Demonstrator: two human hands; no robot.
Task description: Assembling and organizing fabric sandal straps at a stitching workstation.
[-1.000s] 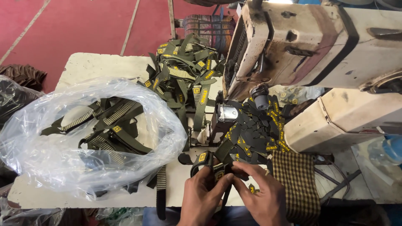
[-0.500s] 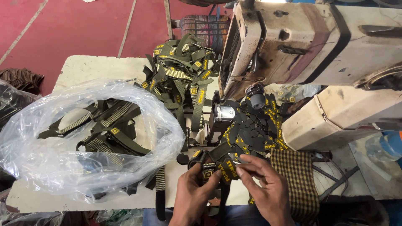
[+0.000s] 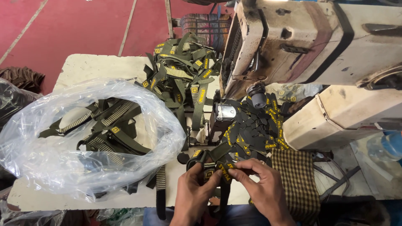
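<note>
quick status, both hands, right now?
Left hand: closed on the olive strap, thumb on top.
Right hand: fingers pinched on a small black label held against that strap.

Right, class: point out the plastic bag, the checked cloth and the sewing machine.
plastic bag [image 3: 54, 167]: head view, clear lower wall.
checked cloth [image 3: 295, 175]: head view, middle of cloth.
sewing machine [image 3: 310, 46]: head view, cream side.

Single head view, steeply downward, close over worktable [image 3: 90, 67], perhaps tilted slightly
</note>
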